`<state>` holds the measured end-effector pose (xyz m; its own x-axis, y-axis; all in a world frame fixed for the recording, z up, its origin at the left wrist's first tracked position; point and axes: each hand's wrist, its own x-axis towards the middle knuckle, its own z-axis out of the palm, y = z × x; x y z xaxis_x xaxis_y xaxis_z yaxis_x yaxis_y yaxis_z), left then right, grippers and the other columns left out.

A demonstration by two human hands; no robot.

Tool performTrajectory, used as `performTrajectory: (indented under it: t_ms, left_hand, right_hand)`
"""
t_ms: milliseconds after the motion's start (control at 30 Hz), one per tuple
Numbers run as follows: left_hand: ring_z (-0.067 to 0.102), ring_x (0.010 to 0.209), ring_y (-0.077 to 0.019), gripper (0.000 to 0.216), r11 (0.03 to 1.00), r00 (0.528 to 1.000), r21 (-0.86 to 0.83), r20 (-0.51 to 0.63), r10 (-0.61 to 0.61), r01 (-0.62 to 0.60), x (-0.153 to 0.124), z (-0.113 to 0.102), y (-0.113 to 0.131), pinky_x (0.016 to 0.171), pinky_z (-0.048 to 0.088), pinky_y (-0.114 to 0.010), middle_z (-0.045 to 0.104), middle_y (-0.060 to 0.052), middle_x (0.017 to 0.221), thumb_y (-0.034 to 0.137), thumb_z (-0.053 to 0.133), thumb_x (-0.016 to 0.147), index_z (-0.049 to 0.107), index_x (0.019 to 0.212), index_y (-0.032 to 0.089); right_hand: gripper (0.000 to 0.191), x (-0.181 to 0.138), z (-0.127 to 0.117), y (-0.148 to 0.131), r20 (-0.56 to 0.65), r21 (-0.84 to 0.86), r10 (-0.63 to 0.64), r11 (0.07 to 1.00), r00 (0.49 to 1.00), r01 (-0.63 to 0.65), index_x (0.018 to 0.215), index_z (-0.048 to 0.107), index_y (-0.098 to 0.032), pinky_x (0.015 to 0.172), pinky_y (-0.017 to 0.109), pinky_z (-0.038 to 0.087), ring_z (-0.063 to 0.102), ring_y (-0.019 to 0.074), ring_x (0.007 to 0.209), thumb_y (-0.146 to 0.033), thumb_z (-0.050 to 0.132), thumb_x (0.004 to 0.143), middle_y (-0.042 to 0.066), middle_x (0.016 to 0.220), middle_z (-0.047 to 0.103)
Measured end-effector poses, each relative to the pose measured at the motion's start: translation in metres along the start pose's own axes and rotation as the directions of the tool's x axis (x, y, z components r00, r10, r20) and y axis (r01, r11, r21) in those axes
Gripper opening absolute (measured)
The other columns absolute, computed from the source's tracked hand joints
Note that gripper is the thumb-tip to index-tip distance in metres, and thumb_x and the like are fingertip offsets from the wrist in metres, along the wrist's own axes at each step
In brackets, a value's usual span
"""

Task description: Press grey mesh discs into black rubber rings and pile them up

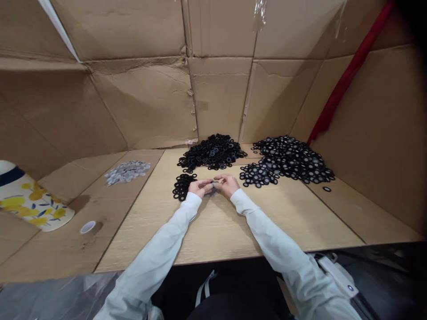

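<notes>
My left hand [199, 188] and my right hand [228, 185] meet above the middle of the table, fingertips close together. Both look pinched around something small and greyish, too small and covered to name. Just left of my left hand lies a small group of loose black rings [182, 186]. Behind the hands rises a larger heap of black rings [213, 152]. To the right spreads a wide pile of black rings with pale centres [290, 160]. On the left is a pile of thin grey-white discs [128, 172].
Cardboard walls [220, 98] enclose the table [153, 231] at the back and sides. A lemon-patterned bottle [36, 202] stands at far left, near a small white cap-like piece [88, 227]. A red strip [350, 75] hangs along the right wall. One stray ring [327, 189] lies at right.
</notes>
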<state>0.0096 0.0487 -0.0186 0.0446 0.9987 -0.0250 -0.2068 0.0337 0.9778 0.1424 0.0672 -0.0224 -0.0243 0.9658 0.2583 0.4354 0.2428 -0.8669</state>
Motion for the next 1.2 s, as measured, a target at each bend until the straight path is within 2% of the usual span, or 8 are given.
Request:
performTrajectory:
  t_ms: [167, 400, 533, 667, 767, 867, 967, 1200]
  left_hand:
    - [0.061, 0.070, -0.0209, 0.042, 0.997, 0.999, -0.061, -0.022, -0.047, 0.046, 0.002, 0.001, 0.000, 0.074, 0.049, -0.037, 0.066, -0.011, 0.077, 0.021, 0.076, 0.037, 0.063, 0.075, 0.008]
    - [0.062, 0.071, -0.0203, 0.025, 0.973, 0.982, -0.136, 0.049, -0.181, 0.186, -0.001, 0.003, 0.004, 0.080, 0.046, -0.034, 0.065, -0.011, 0.071, 0.014, 0.074, 0.043, 0.063, 0.064, 0.006]
    - [0.061, 0.070, -0.0202, 0.028, 0.995, 0.995, -0.030, 0.022, -0.098, 0.098, 0.002, 0.001, 0.002, 0.077, 0.047, -0.036, 0.065, -0.010, 0.076, 0.022, 0.074, 0.042, 0.064, 0.064, 0.008]
    - [0.058, 0.084, -0.0240, 0.024, 0.985, 0.997, 0.151, 0.024, 0.079, -0.082, 0.003, 0.000, 0.001, 0.080, 0.043, -0.037, 0.064, -0.011, 0.086, 0.027, 0.073, 0.044, 0.065, 0.059, 0.010]
    - [0.054, 0.093, -0.0242, 0.015, 0.943, 0.979, 0.262, 0.020, 0.204, -0.203, 0.000, 0.000, 0.003, 0.087, 0.039, -0.035, 0.062, -0.011, 0.090, 0.022, 0.070, 0.047, 0.065, 0.057, 0.013]
    - [0.049, 0.101, -0.0244, 0.011, 0.926, 0.957, 0.282, -0.073, 0.281, -0.251, -0.005, 0.003, 0.008, 0.090, 0.036, -0.034, 0.059, -0.009, 0.097, 0.015, 0.070, 0.046, 0.063, 0.054, 0.016]
    - [0.046, 0.103, -0.0237, 0.012, 0.931, 0.940, 0.275, -0.170, 0.294, -0.242, -0.007, 0.008, 0.012, 0.093, 0.032, -0.035, 0.056, -0.007, 0.097, 0.009, 0.069, 0.045, 0.061, 0.051, 0.017]
    - [0.050, 0.095, -0.0207, 0.014, 0.930, 0.929, 0.256, -0.193, 0.315, -0.263, -0.005, 0.009, 0.017, 0.092, 0.034, -0.033, 0.050, -0.007, 0.102, 0.009, 0.069, 0.045, 0.062, 0.054, 0.017]
  right_hand:
    - [0.008, 0.003, -0.005, -0.003, 0.046, 0.177, 0.062, 0.982, 0.997, -0.070, 0.050, 0.061, -0.014, 0.074, 0.029, 0.042, 0.054, 0.0161, 0.076, -0.020, 0.066, 0.047, 0.007, 0.080, 0.061]
    - [0.016, 0.001, -0.011, -0.007, 0.237, 0.392, 0.142, 0.891, 0.961, -0.228, 0.054, 0.063, -0.012, 0.058, 0.024, 0.042, 0.053, 0.0122, 0.068, -0.026, 0.065, 0.047, 0.008, 0.094, 0.058]
    - [0.024, -0.002, -0.007, -0.007, 0.311, 0.561, 0.188, 0.755, 0.932, -0.340, 0.062, 0.064, -0.012, 0.054, 0.022, 0.040, 0.052, 0.0107, 0.062, -0.028, 0.067, 0.044, 0.006, 0.080, 0.062]
    - [0.028, -0.004, -0.001, -0.005, 0.330, 0.606, 0.214, 0.698, 0.919, -0.380, 0.063, 0.063, -0.013, 0.053, 0.022, 0.039, 0.053, 0.0106, 0.060, -0.032, 0.068, 0.043, 0.005, 0.072, 0.063]
    - [0.027, -0.004, 0.003, -0.003, 0.290, 0.585, 0.220, 0.730, 0.932, -0.354, 0.059, 0.061, -0.013, 0.054, 0.023, 0.040, 0.052, 0.0107, 0.058, -0.034, 0.067, 0.044, 0.003, 0.064, 0.060]
    - [0.021, -0.002, 0.006, -0.001, 0.141, 0.471, 0.142, 0.860, 0.980, -0.193, 0.049, 0.056, -0.014, 0.059, 0.024, 0.041, 0.051, 0.0125, 0.063, -0.033, 0.064, 0.049, 0.002, 0.063, 0.057]
    - [0.016, 0.001, 0.005, 0.000, -0.009, 0.320, 0.074, 0.945, 0.997, -0.067, 0.047, 0.054, -0.015, 0.068, 0.026, 0.041, 0.051, 0.0141, 0.073, -0.027, 0.061, 0.053, 0.004, 0.073, 0.056]
    - [0.008, -0.001, -0.001, -0.004, -0.032, 0.092, -0.010, 0.996, 0.999, 0.013, 0.058, 0.055, -0.016, 0.073, 0.029, 0.041, 0.049, 0.0153, 0.079, -0.023, 0.058, 0.060, 0.006, 0.082, 0.053]
